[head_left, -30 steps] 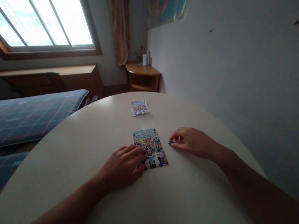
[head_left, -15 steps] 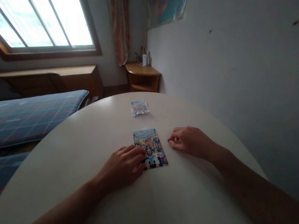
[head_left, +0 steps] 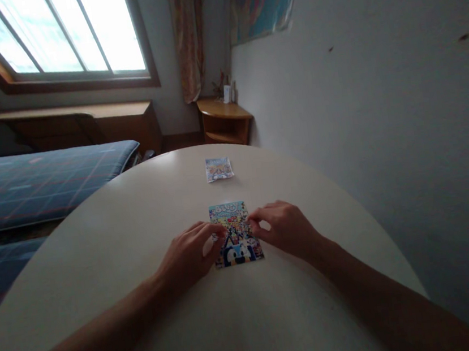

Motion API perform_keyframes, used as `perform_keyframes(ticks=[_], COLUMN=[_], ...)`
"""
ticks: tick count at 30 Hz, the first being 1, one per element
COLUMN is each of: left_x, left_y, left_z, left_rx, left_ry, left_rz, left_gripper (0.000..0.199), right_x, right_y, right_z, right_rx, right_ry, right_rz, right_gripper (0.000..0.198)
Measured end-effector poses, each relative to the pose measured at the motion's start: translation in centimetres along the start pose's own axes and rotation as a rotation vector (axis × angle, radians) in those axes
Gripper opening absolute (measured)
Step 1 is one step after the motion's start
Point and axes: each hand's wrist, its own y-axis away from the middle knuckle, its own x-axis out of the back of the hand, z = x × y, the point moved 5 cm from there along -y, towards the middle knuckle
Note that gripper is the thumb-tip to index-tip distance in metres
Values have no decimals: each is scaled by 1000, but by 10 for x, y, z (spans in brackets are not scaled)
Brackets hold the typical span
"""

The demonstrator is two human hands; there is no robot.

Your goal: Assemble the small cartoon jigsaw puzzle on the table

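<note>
A small rectangular cartoon picture [head_left: 238, 255] lies flat on the white round table [head_left: 144, 209] in front of me, crowded with tiny coloured figures and with a blue dog's face near its lower edge. My left hand [head_left: 194, 248] reaches over its left side, thumb and fingertips drawn close together above the middle. Whatever they may hold is too small to make out. At the right edge, my right hand [head_left: 281, 226] has its thumb and forefinger in a pinch, with a tiny dark piece [head_left: 248, 223] barely showing at the tips.
Farther back on the table lies a crumpled printed packet [head_left: 219, 169]. A bed with a blue checked mattress [head_left: 47, 184] stands to the left. Beyond the table is a wooden corner cabinet [head_left: 224, 108], and a white wall [head_left: 382, 123] runs along the right.
My right hand has moved left with the tiny piece, up to the picture's right edge. My left hand has lifted from lying flat into a pinch-like shape, uncovering the dog's face.
</note>
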Motion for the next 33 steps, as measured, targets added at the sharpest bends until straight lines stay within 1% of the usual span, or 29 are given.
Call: perform_keyframes(ticks=[3,5,9,14,17,20,24,26,33], left_x=[-2,-4,-4,0,2,4,5,5,2], left_y=[2,3,0,-4,-4,-4,-4,-4,-3], left_z=[0,2,6,9,9,9,8,8,7], left_rx=[65,101,144,150,144,144,140,126,107], left_ry=[86,158,322,379,387,386,375,375,400], left_rz=[-4,-13,-37,-20,-2,16,43,50,47], left_gripper=[14,16,14,12,12,12,11,11,12], right_x=[1,4,11,12,12,11,10,8,6], right_y=[2,4,5,6,5,4,4,3,3], right_z=[-19,-26,-31,-35,-35,-33,-30,-29,-26], right_rx=[183,272,368,455,449,395,333,318,294], right_ry=[-127,-168,-188,-171,-202,-243,-282,-290,-298], right_rz=[101,147,221,237,238,235,213,199,157], right_gripper=[9,8,6,8,7,8,22,27,25])
